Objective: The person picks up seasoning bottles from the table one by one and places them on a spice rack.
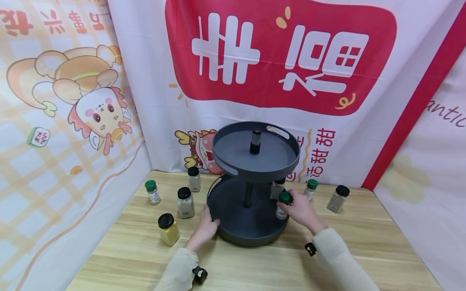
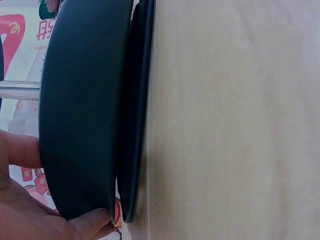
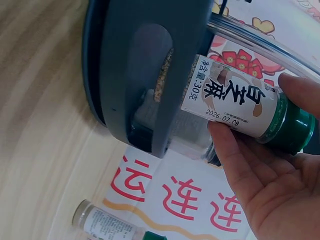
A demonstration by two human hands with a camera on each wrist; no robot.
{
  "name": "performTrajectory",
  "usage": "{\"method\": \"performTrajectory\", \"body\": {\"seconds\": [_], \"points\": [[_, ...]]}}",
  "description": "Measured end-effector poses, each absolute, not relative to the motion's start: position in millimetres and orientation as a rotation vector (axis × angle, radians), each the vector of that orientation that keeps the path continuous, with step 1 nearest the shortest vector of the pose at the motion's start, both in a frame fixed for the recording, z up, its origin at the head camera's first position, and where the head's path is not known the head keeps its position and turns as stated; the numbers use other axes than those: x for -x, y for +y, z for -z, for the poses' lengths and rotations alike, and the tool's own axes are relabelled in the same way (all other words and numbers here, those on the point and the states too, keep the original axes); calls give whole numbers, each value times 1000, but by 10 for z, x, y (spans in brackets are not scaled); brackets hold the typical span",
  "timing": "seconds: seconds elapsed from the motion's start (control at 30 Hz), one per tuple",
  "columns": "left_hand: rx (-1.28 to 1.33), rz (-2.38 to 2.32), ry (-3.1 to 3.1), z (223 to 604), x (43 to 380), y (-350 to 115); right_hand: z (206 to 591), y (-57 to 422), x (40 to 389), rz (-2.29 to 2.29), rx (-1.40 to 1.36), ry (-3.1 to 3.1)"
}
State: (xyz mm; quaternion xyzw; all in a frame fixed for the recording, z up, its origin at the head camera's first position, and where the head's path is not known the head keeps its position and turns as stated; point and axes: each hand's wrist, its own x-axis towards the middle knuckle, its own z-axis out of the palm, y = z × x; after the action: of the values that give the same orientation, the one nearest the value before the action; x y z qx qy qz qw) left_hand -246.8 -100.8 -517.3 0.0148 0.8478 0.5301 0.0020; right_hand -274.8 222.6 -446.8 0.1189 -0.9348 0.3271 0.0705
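A dark grey two-tier round tray stand [image 1: 251,241] stands on the table. My left hand [image 1: 204,226] grips the lower tray's left side; in the left wrist view the thumb and fingers [image 2: 92,222] hold its wall [image 2: 82,115]. Over the right part of the lower tray, my right hand [image 1: 303,209] holds a green-capped spice jar [image 3: 235,97] with a white label. Pale seeds show through the tray's handle slot, and the jar's base lies behind the wall. Another clear jar [image 3: 192,140], black-capped [image 1: 279,182], stands beside it in the lower tray.
Left of the stand are a green-capped jar [image 1: 153,194] and several black-capped jars, one with yellow powder [image 1: 169,234]. To the right stand a green-capped jar [image 1: 311,188] and a black-capped jar [image 1: 337,199]. Printed cloth [image 1: 145,81] hangs behind the table.
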Motion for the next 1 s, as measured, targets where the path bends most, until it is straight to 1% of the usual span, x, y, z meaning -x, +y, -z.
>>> {"method": "performTrajectory", "body": {"seconds": [0.2,1.0], "points": [[-51,-1690,2678,5173,2441,-991,4539,2213,2753,-1050,-322,-2848],[-12,-1670,2720,5181,2423,-965,4714,2255,2761,-1016,-274,-2825]]}}
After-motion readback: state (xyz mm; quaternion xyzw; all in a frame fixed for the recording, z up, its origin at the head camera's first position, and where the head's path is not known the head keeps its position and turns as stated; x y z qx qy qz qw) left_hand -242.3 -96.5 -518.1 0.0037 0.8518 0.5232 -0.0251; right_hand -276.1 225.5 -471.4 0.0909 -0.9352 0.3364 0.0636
